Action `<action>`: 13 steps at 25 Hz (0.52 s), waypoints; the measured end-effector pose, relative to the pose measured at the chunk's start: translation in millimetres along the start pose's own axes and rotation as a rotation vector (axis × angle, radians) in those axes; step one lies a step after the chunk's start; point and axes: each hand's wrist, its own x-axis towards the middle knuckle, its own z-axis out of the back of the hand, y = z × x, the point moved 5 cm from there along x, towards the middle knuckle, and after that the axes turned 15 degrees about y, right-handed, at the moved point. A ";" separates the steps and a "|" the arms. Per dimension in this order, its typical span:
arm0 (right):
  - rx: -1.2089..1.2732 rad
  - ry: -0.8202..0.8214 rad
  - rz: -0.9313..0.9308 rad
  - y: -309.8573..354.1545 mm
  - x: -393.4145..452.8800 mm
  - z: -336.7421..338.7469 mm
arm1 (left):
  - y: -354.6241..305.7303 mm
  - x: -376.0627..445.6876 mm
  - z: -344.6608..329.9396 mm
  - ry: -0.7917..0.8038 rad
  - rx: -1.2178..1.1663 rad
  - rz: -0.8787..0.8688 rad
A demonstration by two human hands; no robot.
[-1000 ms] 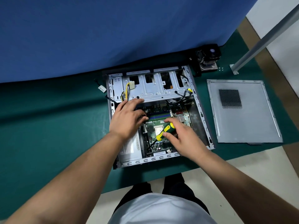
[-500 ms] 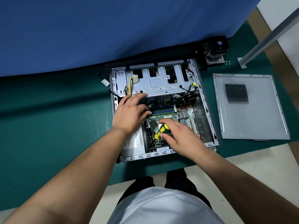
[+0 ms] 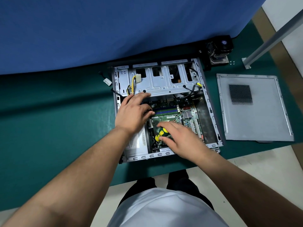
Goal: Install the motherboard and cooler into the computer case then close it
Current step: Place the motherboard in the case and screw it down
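Your right hand (image 3: pixel 182 138) grips the yellow-green screwdriver (image 3: pixel 161 134) over the motherboard (image 3: pixel 178 115), which sits inside the open case (image 3: pixel 211 112). Your left hand (image 3: pixel 133 113) rests relaxed on the board's left edge (cooler (image 3: pixel 219 51) sits far right on the bench (image 3: pixel 49 128), side panel (image 3: pixel 255 115) beside the case).

A green table (image 3: pixel 49 128) holds the things; the open computer case (image 3: pixel 211 110) lies flat in the middle; a grey side panel (image 3: pixel 262 122) lies just to its right; the black cooler (image 3: pixel 219 49) sits behind; tiny screws (image 3: pixel 232 62) lie beside it.
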 end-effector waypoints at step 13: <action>-0.097 0.088 0.066 7.5 -4.2 -3.9 | 1.4 1.0 -1.5 0.017 0.008 0.007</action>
